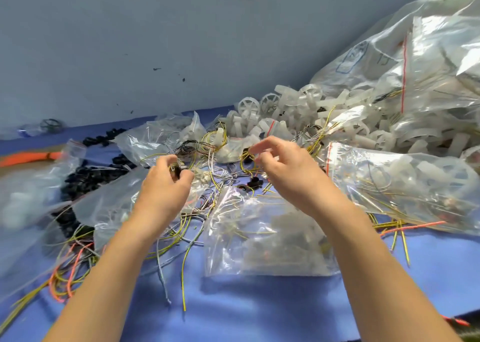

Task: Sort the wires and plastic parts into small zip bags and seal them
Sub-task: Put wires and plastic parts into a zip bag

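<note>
My left hand (pixel 166 183) is closed around a small black part (pixel 178 170) with thin wires trailing from it. My right hand (pixel 283 167) pinches a coil of yellow wire (pixel 246 159) between thumb and fingers. Loose yellow, white and black wires (pixel 207 201) lie tangled on the blue cloth between both hands. A clear zip bag (pixel 259 237) with parts inside lies flat just below my right hand. Another filled zip bag (pixel 402 183) lies to the right. White plastic wheels (pixel 259 107) are heaped at the back.
A big clear bag (pixel 415 55) of white parts rises at the far right. Black plastic parts (pixel 85 178) are piled at the left under clear bags (pixel 109 206). Orange and yellow wires (pixel 67 271) trail toward the front left. A grey wall (pixel 181 42) stands behind the table.
</note>
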Demonstrator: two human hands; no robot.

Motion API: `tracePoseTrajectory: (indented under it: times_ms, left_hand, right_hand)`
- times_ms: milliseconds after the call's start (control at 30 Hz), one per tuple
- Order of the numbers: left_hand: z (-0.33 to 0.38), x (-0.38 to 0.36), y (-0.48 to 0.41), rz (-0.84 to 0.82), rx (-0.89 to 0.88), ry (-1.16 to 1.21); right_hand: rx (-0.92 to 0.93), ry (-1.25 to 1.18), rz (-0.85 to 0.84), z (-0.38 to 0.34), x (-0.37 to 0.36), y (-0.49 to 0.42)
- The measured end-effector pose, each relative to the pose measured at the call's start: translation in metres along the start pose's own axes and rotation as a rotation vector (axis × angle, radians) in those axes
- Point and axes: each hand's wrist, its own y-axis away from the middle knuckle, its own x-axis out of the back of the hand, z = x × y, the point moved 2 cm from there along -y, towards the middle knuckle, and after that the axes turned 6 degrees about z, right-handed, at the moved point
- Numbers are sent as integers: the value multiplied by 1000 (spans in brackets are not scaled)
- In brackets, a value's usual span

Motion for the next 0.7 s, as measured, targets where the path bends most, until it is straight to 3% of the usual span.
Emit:
tracePoseTrajectory:
  times_ms: [67, 167, 333, 533, 700]
  left_hand:
    - [-17, 14, 15, 15, 168, 133]
    - [-35, 18, 47, -179, 413, 440]
    - [-30, 8, 69, -455, 488, 669]
    - [-13, -4, 74, -748, 537, 938]
    - [-6, -10, 75, -768, 486, 941]
  right_hand:
    - [69, 145, -125, -7, -17, 3]
    - [98, 348, -265, -10, -42, 8]
    - [47, 521, -353, -4, -61, 11]
    - [-71, 304, -382, 3, -60, 5]
    - [-79, 10, -407, 10, -49, -2]
